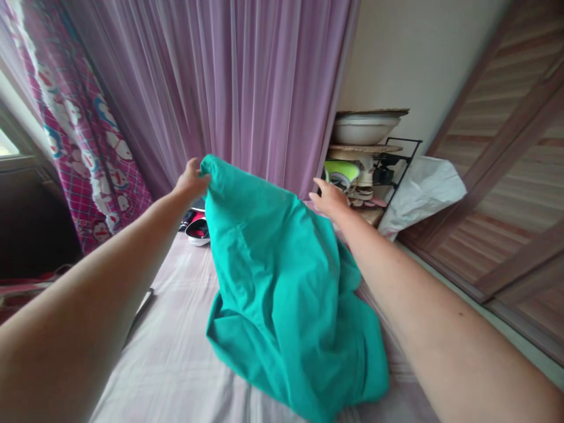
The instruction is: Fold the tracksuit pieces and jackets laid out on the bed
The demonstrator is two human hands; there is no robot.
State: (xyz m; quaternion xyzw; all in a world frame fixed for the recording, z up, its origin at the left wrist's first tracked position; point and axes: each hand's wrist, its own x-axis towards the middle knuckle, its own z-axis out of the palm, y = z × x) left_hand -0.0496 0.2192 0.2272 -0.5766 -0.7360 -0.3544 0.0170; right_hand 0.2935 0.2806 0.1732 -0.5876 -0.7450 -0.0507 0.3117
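A green cloth garment (268, 252) is partly raised, its lower folds lying loosely bunched on the bed (171, 317). Whether it is a shirt or another piece of clothing cannot be made out. At its upper left corner, my left hand (192, 177) pinches the fabric and holds it up. My right hand (329, 198) hovers beyond the garment's upper right edge, fingers apart and nothing visible in them. Between the two hands, the top edge slopes down toward the right.
Behind the bed hangs a purple curtain (264, 88); a patterned curtain (97, 153) is at left. A small white-rimmed container (198, 239) sits at the bed's far side. On the right stand a shelf with a basin (365, 129), a white bag (425, 191) and louvred doors (502, 205).
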